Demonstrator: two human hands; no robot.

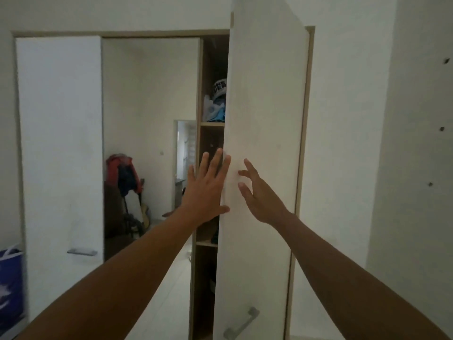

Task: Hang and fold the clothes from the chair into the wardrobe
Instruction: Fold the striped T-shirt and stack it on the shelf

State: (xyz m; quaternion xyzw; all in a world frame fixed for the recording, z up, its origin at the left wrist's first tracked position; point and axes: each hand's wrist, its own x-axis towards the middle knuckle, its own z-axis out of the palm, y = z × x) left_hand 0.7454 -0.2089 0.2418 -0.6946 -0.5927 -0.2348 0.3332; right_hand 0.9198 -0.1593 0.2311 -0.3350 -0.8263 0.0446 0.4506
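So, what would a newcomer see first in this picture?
Two bare arms reach to the middle: the left hand at the edge of the half-open white wardrobe door, the right hand spread in front of its face. In the gap, shelves hold garments. Left of it, a mirror shows a chair heaped with clothes.
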